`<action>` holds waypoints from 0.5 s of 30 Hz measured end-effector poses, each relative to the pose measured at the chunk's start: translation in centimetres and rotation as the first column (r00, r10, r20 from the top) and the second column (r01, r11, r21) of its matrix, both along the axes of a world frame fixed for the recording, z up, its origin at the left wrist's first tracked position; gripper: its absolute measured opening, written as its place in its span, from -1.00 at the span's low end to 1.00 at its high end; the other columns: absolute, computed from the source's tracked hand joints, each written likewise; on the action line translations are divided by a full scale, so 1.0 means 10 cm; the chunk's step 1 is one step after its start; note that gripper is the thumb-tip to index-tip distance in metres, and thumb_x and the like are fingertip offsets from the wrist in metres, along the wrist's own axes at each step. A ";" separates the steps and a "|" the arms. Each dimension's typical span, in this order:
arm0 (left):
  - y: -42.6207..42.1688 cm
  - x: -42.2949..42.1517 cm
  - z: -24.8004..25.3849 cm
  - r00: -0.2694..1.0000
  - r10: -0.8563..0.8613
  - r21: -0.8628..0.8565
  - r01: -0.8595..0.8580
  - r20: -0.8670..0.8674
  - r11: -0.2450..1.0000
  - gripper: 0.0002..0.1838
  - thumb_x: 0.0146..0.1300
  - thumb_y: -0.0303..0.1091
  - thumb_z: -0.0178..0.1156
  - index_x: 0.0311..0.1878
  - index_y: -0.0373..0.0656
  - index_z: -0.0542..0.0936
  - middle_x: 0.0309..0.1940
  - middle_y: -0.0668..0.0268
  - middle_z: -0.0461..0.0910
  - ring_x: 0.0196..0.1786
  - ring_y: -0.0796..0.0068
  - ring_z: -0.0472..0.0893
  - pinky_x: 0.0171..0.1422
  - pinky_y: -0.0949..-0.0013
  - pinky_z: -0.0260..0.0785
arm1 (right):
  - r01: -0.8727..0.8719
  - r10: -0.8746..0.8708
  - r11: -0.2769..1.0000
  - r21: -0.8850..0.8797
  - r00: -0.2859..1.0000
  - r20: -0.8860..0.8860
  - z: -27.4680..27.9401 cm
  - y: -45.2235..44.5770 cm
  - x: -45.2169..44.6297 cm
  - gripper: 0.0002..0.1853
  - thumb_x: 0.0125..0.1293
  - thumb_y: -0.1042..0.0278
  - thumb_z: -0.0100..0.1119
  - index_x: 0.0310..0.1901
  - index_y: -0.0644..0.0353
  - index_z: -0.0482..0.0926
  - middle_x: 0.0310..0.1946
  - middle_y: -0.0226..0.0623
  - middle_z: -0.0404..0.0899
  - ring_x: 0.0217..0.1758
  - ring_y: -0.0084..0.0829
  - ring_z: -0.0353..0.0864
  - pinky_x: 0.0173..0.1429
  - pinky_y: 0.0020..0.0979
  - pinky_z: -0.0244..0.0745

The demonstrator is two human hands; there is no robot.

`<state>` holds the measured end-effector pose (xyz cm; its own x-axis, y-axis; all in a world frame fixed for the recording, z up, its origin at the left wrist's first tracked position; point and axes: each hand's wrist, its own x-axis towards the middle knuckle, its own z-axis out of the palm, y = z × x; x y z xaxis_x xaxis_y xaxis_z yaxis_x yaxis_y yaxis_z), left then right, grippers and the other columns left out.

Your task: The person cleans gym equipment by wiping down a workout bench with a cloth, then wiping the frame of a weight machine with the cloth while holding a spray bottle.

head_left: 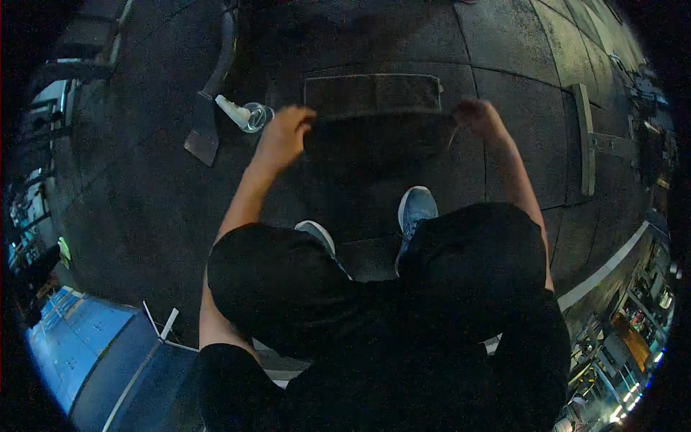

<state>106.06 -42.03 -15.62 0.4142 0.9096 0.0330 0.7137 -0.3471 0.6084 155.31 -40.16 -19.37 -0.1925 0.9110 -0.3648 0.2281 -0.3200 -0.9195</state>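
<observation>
My left hand has its fingers closed at the left upper corner of a dark cloth-like sheet. My right hand, dim and slightly blurred, is closed at the sheet's right upper corner. Stretched between both hands, the sheet hangs over the floor in front of my shoes. Its lower edge is lost in the dark. Just beyond it, a dark rectangular panel with a pale edge lies on the floor. Left of my left hand is a clear bottle with a white top, apart from the fingers.
A dark curved bar with a flat foot lies on the tiled floor at the left. To the right is a metal T-shaped base. A blue padded surface is at the lower left. My shoes are below the sheet.
</observation>
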 end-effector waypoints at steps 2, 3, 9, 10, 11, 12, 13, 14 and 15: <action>0.35 0.11 -0.08 0.998 0.041 0.063 -0.037 -0.050 0.997 -0.73 0.36 -0.50 0.21 0.10 -0.21 0.66 -0.02 0.08 0.66 0.15 0.03 0.63 0.28 0.04 0.48 | -0.008 0.009 0.999 0.038 0.999 -0.045 -0.56 0.58 0.23 -0.74 0.37 0.47 0.35 0.06 0.28 0.70 -0.12 -0.28 0.76 -0.05 -0.45 0.70 0.08 -0.30 0.60; 0.51 0.18 -0.13 0.995 0.073 0.080 -0.067 -0.071 0.995 -0.72 0.35 -0.52 0.21 0.11 -0.21 0.65 -0.01 0.07 0.65 0.15 0.01 0.62 0.28 0.02 0.48 | -0.015 0.022 0.997 0.074 0.996 -0.089 -0.69 0.73 0.28 -0.75 0.38 0.41 0.36 0.04 0.29 0.71 -0.14 -0.27 0.77 -0.03 -0.44 0.72 0.10 -0.25 0.61; 0.88 0.39 -0.39 0.973 0.164 0.101 -0.149 -0.160 0.984 -0.71 0.35 -0.55 0.20 0.12 -0.22 0.64 -0.02 0.04 0.65 0.16 -0.05 0.60 0.28 -0.01 0.47 | -0.179 0.113 0.979 0.094 0.871 0.477 -0.56 1.10 -0.15 -0.73 0.36 0.42 0.39 0.05 0.29 0.71 -0.07 -0.25 0.78 0.03 -0.44 0.71 0.12 -0.27 0.59; 0.90 0.41 -0.43 0.971 0.176 0.094 -0.162 -0.164 0.982 -0.71 0.34 -0.55 0.19 0.11 -0.24 0.64 -0.03 0.04 0.65 0.15 -0.06 0.60 0.27 -0.01 0.47 | -0.180 0.115 0.979 0.094 0.870 0.479 -0.57 1.11 -0.18 -0.73 0.36 0.42 0.39 0.05 0.29 0.71 -0.07 -0.25 0.78 0.03 -0.44 0.71 0.12 -0.27 0.59; 0.92 0.41 -0.48 0.971 0.178 0.091 -0.165 -0.162 0.982 -0.71 0.34 -0.55 0.19 0.11 -0.24 0.64 -0.03 0.04 0.65 0.15 -0.06 0.60 0.27 -0.01 0.47 | -0.178 0.102 0.979 0.101 0.852 0.513 -0.59 1.09 -0.21 -0.70 0.36 0.40 0.40 0.08 0.29 0.70 -0.05 -0.24 0.78 0.04 -0.43 0.71 0.12 -0.28 0.59; 0.96 0.37 -0.61 0.969 0.209 0.144 -0.190 -0.132 0.971 -0.70 0.35 -0.54 0.19 0.14 -0.24 0.63 0.00 0.03 0.64 0.18 -0.06 0.59 0.29 -0.01 0.47 | -0.175 0.089 0.979 0.107 0.834 0.545 -0.59 1.07 -0.22 -0.67 0.36 0.39 0.42 0.11 0.30 0.69 -0.03 -0.24 0.78 0.05 -0.41 0.72 0.12 -0.30 0.59; 0.96 0.37 -0.66 0.966 0.238 0.195 -0.215 -0.103 0.957 -0.69 0.36 -0.54 0.19 0.16 -0.24 0.62 0.04 0.03 0.63 0.21 -0.06 0.57 0.32 0.00 0.46 | -0.176 0.094 0.979 0.101 0.833 0.545 -0.77 1.09 -0.16 -0.67 0.36 0.39 0.42 0.11 0.30 0.69 -0.03 -0.24 0.78 0.05 -0.41 0.72 0.12 -0.30 0.59; 0.93 0.37 -0.72 0.966 0.238 0.186 -0.216 -0.104 0.958 -0.69 0.36 -0.54 0.19 0.16 -0.24 0.62 0.04 0.03 0.63 0.21 -0.06 0.57 0.32 0.00 0.46 | -0.071 -0.014 0.988 0.135 0.838 0.546 -0.96 1.09 -0.12 -0.64 0.37 0.35 0.42 0.14 0.30 0.67 -0.01 -0.21 0.78 0.04 -0.38 0.73 0.13 -0.29 0.60; 0.88 0.38 -0.74 0.956 0.277 0.272 -0.244 -0.091 0.931 -0.65 0.36 -0.51 0.20 0.20 -0.25 0.59 0.11 0.02 0.59 0.25 -0.06 0.55 0.35 -0.01 0.45 | 0.036 -0.124 0.985 0.170 0.830 0.543 -0.98 1.06 -0.15 -0.60 0.38 0.32 0.43 0.18 0.30 0.65 0.00 -0.19 0.78 0.04 -0.36 0.74 0.13 -0.29 0.60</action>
<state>109.86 -33.24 -23.02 0.1794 0.9537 0.2415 0.8647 -0.2699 0.4236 153.76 -29.52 -29.16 0.0760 0.9654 -0.2496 0.6891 -0.2318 -0.6866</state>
